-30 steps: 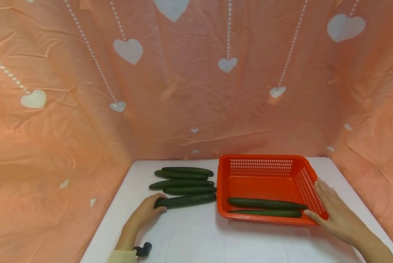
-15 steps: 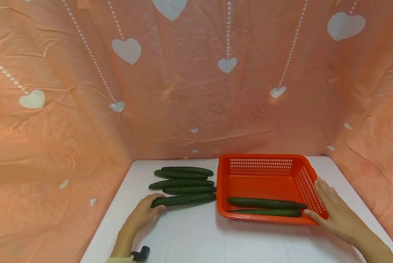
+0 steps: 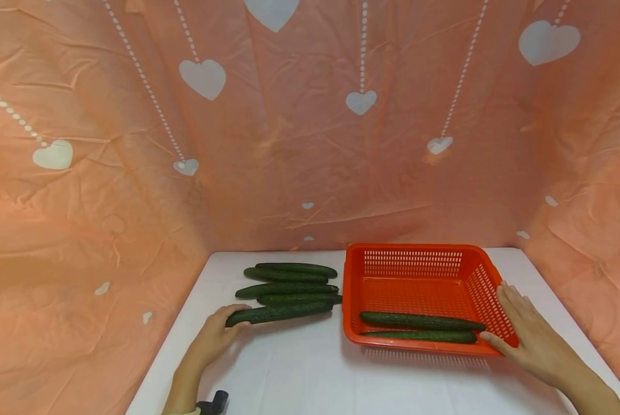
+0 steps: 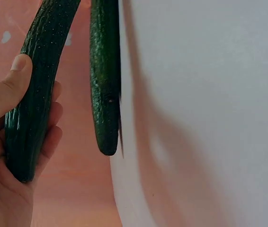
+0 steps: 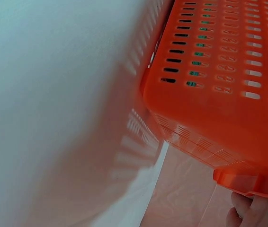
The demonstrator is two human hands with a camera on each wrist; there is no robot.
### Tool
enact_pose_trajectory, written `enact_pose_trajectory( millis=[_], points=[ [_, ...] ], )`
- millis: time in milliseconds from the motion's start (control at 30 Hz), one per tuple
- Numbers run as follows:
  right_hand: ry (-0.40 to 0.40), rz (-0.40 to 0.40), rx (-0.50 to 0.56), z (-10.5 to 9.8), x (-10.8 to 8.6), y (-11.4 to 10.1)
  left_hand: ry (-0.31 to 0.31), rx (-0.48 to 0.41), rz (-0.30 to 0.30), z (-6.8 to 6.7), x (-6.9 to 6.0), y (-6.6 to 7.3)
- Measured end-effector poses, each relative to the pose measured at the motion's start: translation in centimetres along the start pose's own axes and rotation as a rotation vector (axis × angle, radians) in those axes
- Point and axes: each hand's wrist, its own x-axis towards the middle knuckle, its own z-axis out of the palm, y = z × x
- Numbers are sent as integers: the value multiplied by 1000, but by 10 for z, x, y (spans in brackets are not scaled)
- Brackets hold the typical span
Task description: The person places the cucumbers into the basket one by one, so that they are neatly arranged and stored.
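Note:
My left hand grips the left end of a dark green cucumber just above the table. In the left wrist view the thumb lies along one side of this cucumber and the fingers curl round the other. A second cucumber lies close by. Several cucumbers lie side by side behind the held one. My right hand rests with extended fingers on the right rim of a red slotted basket. Two cucumbers lie along the basket's near side, the rear cucumber and the front cucumber.
A white-covered table carries everything. Peach cloth with white hearts hangs at its back and sides. The basket's slotted wall fills much of the right wrist view. A black device sits on my left wrist.
My left hand has drawn the cucumber leftward, and its right end has come away from the basket's side. My right hand and the basket have stayed in place.

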Motion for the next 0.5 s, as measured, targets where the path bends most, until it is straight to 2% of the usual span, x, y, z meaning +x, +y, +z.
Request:
enact_pose_trajectory(
  millis=[200, 367, 500],
  points=[
    [-2, -2, -10, 0, 0, 0, 101, -15, 14, -3, -1, 1],
    [-2, -8, -17, 0, 1, 1, 134, -54, -24, -4, 0, 7],
    [5, -18, -27, 0, 1, 1, 173, -76, -29, -2, 4, 17]
  ],
)
